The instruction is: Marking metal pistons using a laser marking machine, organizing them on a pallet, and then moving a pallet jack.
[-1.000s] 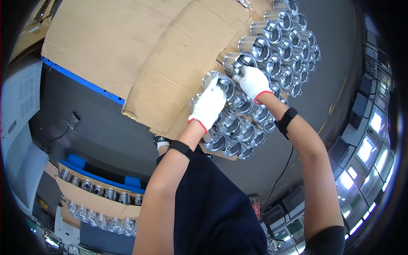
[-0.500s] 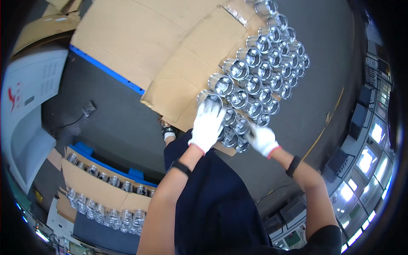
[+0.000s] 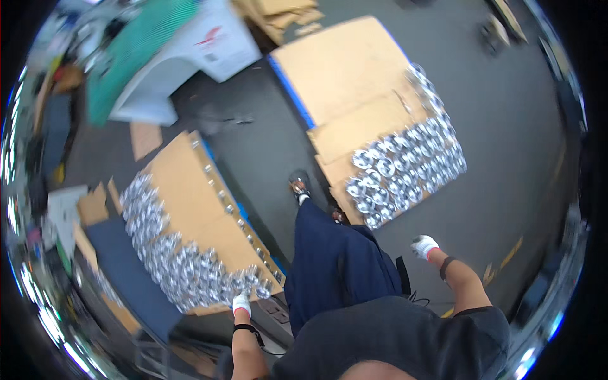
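My left hand (image 3: 242,303), in a white glove, is at the near edge of the left cardboard-topped stack, against a crowd of shiny metal cylindrical parts (image 3: 190,273). Its fingers are too small and blurred to tell if they grip one. My right hand (image 3: 424,247), gloved too, hangs over the floor to the right of my legs. Its fingers look curled in, with no part visible in them. More shiny cylindrical parts (image 3: 394,183) stand in rows on the right-hand cardboard (image 3: 345,54), ahead of my right hand and apart from it.
Dark floor (image 3: 266,158) runs between the two stacks, with my feet on it. A white machine housing (image 3: 221,44) with a green top stands at the far left. A dark mat-like surface (image 3: 120,266) lies beyond the left parts. Loose cardboard (image 3: 95,204) sits nearby.
My view has swung left and back. Both hands have come away from the parts on the right stack; the left one is now at the left stack, the right one over the floor.
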`<state>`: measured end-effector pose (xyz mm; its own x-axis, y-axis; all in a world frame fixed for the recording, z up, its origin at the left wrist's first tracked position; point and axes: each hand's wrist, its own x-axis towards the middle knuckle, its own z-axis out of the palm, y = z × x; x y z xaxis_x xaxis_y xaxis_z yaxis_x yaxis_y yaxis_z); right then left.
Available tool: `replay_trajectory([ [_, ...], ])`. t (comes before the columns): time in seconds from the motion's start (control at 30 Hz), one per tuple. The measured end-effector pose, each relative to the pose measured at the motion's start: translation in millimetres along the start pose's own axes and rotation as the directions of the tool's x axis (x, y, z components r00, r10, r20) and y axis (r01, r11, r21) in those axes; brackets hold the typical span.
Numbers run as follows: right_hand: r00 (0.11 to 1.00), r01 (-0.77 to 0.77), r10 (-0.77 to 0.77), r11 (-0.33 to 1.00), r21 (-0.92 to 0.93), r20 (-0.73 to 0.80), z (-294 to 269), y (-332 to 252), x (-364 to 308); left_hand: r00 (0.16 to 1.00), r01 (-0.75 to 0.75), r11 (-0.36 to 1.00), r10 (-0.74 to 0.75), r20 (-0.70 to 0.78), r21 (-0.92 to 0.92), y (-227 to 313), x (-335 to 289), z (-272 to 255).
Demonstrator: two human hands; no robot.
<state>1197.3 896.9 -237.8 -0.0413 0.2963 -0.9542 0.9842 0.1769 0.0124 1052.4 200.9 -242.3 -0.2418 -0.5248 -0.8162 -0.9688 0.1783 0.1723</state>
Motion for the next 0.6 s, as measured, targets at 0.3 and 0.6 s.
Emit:
replay_trajectory([
  [0.3, 0.913, 0.401, -0.407, 0.895, -0.196, 0.008, -9, -214, -13, 0.985, -0.170, 0.968, 0.166, -0.037, -0.183, -104, -73, 28],
  [0.6, 0.665, 0.655, -0.570, 0.136, -0.743, 0.482, 235, -498, -118, 0.954, 0.269, 0.638, -0.277, 0.111, -0.721, -160, -66, 52],
])
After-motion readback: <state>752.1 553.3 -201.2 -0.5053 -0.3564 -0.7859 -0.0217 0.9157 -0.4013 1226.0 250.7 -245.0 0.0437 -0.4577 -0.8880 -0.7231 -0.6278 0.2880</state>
